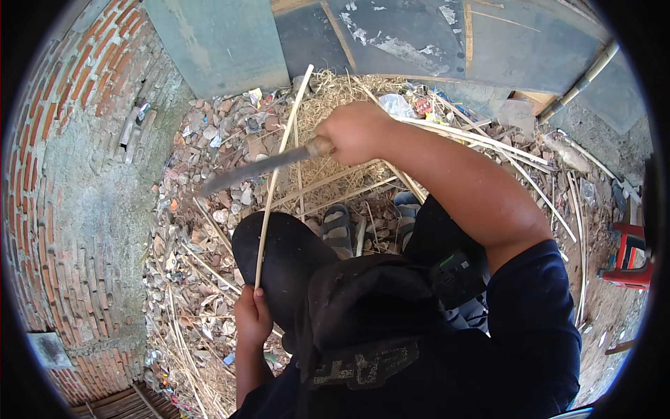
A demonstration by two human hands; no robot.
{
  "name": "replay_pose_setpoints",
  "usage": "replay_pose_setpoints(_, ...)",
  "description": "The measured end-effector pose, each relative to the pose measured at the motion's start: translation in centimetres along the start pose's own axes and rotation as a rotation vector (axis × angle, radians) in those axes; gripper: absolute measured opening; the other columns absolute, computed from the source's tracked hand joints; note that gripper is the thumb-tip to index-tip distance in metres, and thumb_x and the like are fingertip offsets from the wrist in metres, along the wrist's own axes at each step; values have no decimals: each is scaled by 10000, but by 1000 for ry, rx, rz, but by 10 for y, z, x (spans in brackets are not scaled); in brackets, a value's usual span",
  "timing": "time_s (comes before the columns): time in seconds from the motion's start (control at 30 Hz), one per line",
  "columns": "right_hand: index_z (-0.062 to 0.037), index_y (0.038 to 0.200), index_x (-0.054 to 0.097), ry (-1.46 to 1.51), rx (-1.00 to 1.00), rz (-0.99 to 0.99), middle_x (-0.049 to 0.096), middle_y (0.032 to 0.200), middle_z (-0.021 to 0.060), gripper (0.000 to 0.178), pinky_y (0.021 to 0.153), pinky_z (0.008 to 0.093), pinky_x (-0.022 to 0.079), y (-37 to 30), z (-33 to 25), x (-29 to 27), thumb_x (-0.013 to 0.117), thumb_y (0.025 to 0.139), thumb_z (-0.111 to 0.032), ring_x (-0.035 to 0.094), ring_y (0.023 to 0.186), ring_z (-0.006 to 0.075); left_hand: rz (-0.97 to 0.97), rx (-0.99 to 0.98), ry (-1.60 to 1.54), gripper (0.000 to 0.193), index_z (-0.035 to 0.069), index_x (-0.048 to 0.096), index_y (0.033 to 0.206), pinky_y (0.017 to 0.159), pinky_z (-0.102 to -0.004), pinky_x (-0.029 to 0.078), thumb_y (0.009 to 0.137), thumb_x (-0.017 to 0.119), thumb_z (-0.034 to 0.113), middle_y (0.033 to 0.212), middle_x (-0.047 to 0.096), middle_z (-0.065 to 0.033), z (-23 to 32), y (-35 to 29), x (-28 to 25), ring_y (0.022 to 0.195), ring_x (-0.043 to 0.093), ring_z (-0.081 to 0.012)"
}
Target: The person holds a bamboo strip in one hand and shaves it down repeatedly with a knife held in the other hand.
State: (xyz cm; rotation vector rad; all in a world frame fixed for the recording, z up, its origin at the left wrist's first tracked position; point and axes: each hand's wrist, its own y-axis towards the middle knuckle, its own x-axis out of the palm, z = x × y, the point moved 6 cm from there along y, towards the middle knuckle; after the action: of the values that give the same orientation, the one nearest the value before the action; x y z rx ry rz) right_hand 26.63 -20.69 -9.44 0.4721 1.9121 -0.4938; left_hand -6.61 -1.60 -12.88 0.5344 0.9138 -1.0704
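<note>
My right hand (356,133) is closed round the wooden handle of a machete (255,170). Its long dark blade points left and crosses a pale wooden strip, perhaps bamboo (287,129); whether blade and strip touch I cannot tell. Low on the left, my left hand (252,315) grips the strip's near end, thumb along it. From there the strip runs up past my left knee (269,244) and slants away to the far side. A heap of pale shavings (335,91) lies beneath and beyond the blade.
A brick wall (84,174) rises on the left, and grey panels (405,42) close off the far side. Stony rubble (202,133) covers the ground. More pale strips (481,136) lie at right. My sandalled feet (338,227) are below; a red plastic stool (624,258) stands far right.
</note>
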Motion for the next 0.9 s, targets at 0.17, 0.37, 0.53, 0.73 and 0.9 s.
replay_pose_setpoints(0.17, -94, 833, 666, 107, 105, -78, 685, 804, 129, 117, 713, 467, 532, 8, 39, 8, 651, 734, -154, 675, 785, 333, 90, 33, 107, 380, 6, 522, 803, 500, -430, 369, 1053, 432, 277, 569, 505, -167, 5, 0, 6, 504, 528, -335)
replay_pose_setpoints(0.37, -94, 849, 677, 154, 59, 79, 678, 789, 133, 130, 731, 478, 530, 5, 21, 2, 648, 738, -154, 667, 776, 347, 60, 13, 93, 357, 3, 536, 820, 497, -439, 381, 1044, 447, 266, 570, 523, -174, 0, -1, 3, 507, 547, -357)
replay_pose_setpoints(0.53, -103, 871, 684, 188, 109, 71, 685, 792, 134, 144, 731, 471, 545, 12, 43, 3, 651, 746, -166, 682, 787, 337, 74, 53, 104, 347, -4, 548, 843, 505, -439, 392, 1043, 443, 260, 579, 533, -182, 3, -2, 5, 523, 561, -361)
replay_pose_setpoints(0.73, -116, 902, 687, 42, 132, 155, 694, 820, 122, 161, 740, 463, 559, -2, 36, -8, 655, 769, -200, 692, 790, 305, 46, 10, 94, 347, -7, 556, 857, 516, -452, 397, 1044, 441, 261, 594, 543, -191, 3, -1, 4, 544, 569, -383)
replay_pose_setpoints(0.9, -188, 975, 720, -39, -28, -48, 673, 801, 54, 143, 722, 417, 563, -1, -3, 3, 594, 906, -191, 679, 801, 212, 84, 44, 99, 334, 0, 554, 848, 522, -460, 399, 1040, 450, 253, 615, 546, -203, 7, -3, 3, 555, 564, -402)
